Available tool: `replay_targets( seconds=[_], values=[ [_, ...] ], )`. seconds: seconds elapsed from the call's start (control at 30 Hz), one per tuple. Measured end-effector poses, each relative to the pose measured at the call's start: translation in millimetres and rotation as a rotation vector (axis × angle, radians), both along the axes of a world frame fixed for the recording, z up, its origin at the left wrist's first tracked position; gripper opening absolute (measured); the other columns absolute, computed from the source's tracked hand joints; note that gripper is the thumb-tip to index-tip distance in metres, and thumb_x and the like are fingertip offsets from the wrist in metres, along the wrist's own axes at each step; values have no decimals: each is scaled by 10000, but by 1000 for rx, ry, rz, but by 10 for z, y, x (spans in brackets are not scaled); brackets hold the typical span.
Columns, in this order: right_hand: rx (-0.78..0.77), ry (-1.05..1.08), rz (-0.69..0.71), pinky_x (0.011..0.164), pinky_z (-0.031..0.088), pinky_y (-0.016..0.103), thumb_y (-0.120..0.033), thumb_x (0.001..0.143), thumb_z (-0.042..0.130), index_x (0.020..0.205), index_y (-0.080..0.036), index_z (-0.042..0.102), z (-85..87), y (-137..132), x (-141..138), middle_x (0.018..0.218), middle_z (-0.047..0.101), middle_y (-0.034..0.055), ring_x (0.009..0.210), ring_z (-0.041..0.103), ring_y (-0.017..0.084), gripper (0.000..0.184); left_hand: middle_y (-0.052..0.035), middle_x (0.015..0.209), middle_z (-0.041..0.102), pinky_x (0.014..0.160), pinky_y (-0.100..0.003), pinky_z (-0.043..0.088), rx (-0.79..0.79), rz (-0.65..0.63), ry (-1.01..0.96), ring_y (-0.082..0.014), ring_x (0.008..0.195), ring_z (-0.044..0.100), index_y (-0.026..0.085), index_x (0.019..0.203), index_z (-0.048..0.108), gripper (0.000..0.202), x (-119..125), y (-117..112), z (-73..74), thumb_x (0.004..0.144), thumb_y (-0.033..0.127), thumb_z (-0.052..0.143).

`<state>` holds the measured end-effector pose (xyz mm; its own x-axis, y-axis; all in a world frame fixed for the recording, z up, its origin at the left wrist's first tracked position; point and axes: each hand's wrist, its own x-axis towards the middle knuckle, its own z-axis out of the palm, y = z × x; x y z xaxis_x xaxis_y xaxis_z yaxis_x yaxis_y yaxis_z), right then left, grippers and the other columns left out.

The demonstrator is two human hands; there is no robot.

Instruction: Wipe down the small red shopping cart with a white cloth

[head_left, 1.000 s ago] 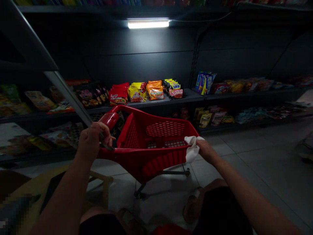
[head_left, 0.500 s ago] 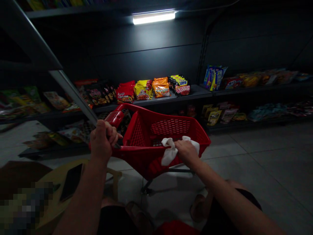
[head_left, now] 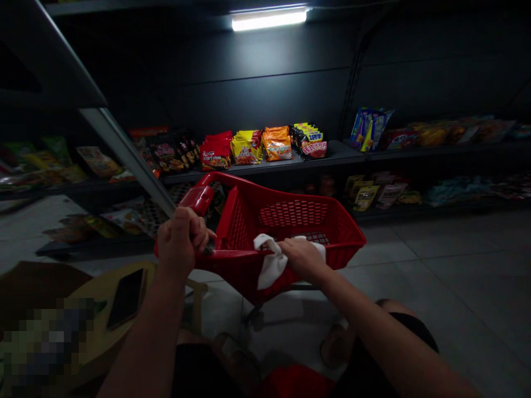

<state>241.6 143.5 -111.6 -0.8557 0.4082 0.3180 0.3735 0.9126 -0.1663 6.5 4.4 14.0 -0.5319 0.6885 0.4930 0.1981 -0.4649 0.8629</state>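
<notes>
A red plastic shopping cart (head_left: 244,271) stands in front of me, its basket pointing to the right. My left hand (head_left: 182,237) is closed at the near end of the cart's red handle (head_left: 198,199), gripping it; the palm side is hidden. A small greyish piece shows beside its fingertips, too dark to make out. In my right hand (head_left: 301,255) is a bunched white cloth (head_left: 271,268), pressed over the near top rim of the basket. Part of the cloth hangs down the outer side, and another part shows beyond the fingers.
Shelves (head_left: 344,157) with bagged noodles (head_left: 277,145) and snack packs run behind the cart. A lit tube lamp (head_left: 269,19) hangs above. At left, a round stool (head_left: 95,331) holds a dark phone (head_left: 126,297). A metal post (head_left: 128,157) slants down beside my left hand.
My right hand has slid the white cloth leftward along the cart's near rim. The left hand keeps its grip on the cart. The view has shifted slightly.
</notes>
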Motion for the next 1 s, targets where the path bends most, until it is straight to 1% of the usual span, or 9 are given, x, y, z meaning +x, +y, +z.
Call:
replay_targets(
  seconds=[0.13, 0.23, 0.43, 0.57, 0.73, 0.8, 0.87, 0.93, 1.0],
  values=[
    [-54, 5, -228, 798, 360, 328, -211, 941, 506, 1031, -174, 688, -197, 558, 887, 909, 668, 71, 839, 564, 203, 206, 88, 396, 321, 513, -272, 502, -2, -61, -24, -60, 319, 309, 205, 568, 442, 506, 70, 19, 15, 924, 558, 510],
    [-243, 97, -240, 797, 408, 323, -197, 887, 510, 907, -160, 709, -199, 909, 1417, 891, 696, 86, 824, 594, 202, 203, 83, 407, 322, 493, -269, 488, -16, -92, -30, -65, 326, 322, 206, 570, 452, 504, 151, 31, 23, 914, 569, 520],
    [-766, 215, -245, 730, 506, 280, -130, 668, 507, 1057, -175, 714, 60, 1180, 1793, 997, 731, 77, 861, 672, 202, 443, 84, 404, 313, 514, -279, 505, -30, -97, -45, -65, 330, 307, 209, 558, 436, 526, 320, 38, 60, 902, 597, 524],
    [-812, 323, -231, 828, 520, 301, -96, 611, 468, 1045, -181, 726, 316, 1054, 1328, 1039, 738, 74, 923, 684, 204, 511, 89, 404, 298, 521, -278, 513, -33, -85, -55, -62, 329, 297, 211, 560, 420, 540, 331, 56, 65, 893, 625, 517],
    [-410, 673, -153, 1070, 413, 373, -5, 650, 404, 1162, -169, 679, 679, 508, 25, 1238, 662, 86, 1181, 588, 195, 604, 88, 417, 306, 543, -276, 514, -31, -91, -48, -58, 336, 300, 209, 573, 420, 526, 301, 61, 30, 925, 593, 491],
    [-308, 612, -9, 1110, 376, 388, 14, 674, 444, 1236, -171, 641, 779, 232, -436, 1383, 566, 105, 1289, 510, 206, 625, 87, 421, 307, 546, -277, 511, -21, -92, -44, -60, 341, 303, 208, 577, 427, 521, 301, 56, 16, 933, 583, 486],
    [-278, 380, 287, 1115, 371, 398, -34, 733, 540, 1299, -199, 600, 839, -19, -721, 1442, 521, 97, 1348, 457, 220, 593, 83, 425, 304, 526, -277, 500, -7, -85, -38, -67, 346, 314, 210, 578, 430, 519, 301, 52, 7, 935, 583, 483],
    [-294, 183, 540, 1123, 364, 385, -86, 811, 557, 1317, -221, 585, 867, -196, -833, 1428, 545, 70, 1376, 435, 199, 525, 78, 427, 298, 491, -273, 478, -16, -84, -36, -77, 351, 324, 215, 579, 422, 518, 298, 50, 2, 932, 590, 478],
    [-318, 125, 629, 1138, 344, 367, -94, 885, 487, 1279, -212, 611, 875, -267, -855, 1365, 603, 54, 1367, 447, 166, 430, 75, 427, 293, 462, -267, 453, -31, -95, -36, -83, 356, 323, 220, 580, 412, 516, 289, 51, -1, 927, 597, 477]
  ],
)
